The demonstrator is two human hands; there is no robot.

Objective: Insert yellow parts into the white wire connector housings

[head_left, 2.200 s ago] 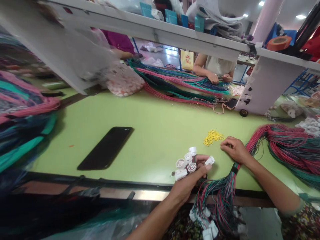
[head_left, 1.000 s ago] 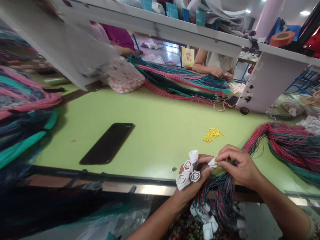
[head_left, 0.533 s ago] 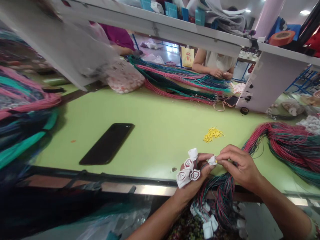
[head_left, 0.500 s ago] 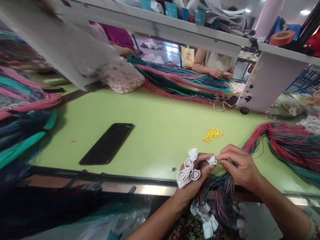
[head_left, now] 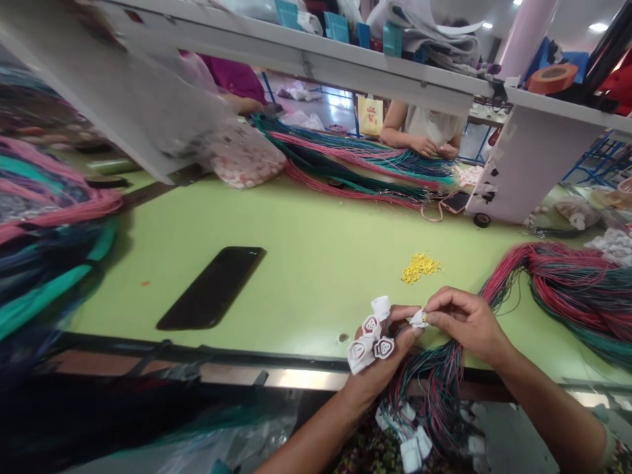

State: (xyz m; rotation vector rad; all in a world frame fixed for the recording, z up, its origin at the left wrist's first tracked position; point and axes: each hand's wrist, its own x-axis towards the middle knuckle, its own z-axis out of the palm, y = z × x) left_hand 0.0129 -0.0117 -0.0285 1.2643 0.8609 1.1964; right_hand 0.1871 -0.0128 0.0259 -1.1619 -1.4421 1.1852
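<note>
My left hand (head_left: 382, 365) is closed around several white plastic connectors (head_left: 371, 336) wired to a bundle of red, green and blue wires (head_left: 437, 388) that hangs over the table's front edge. My right hand (head_left: 467, 322) pinches one white connector (head_left: 419, 319) at the left hand's fingertips; a yellow speck shows at the pinch. A small heap of yellow pieces (head_left: 419, 268) lies on the green table (head_left: 306, 257) just beyond both hands.
A black phone (head_left: 212, 286) lies left of centre. Thick wire bundles cover the right (head_left: 567, 283), the far side (head_left: 355, 164) and the left edge (head_left: 44, 217). A white shelf (head_left: 316, 56) spans overhead. A person's hands (head_left: 434, 148) handle wires across the table.
My right hand left the yellow heap, came to my left hand and pinched a white connector there. Over the last second both hands have barely moved.
</note>
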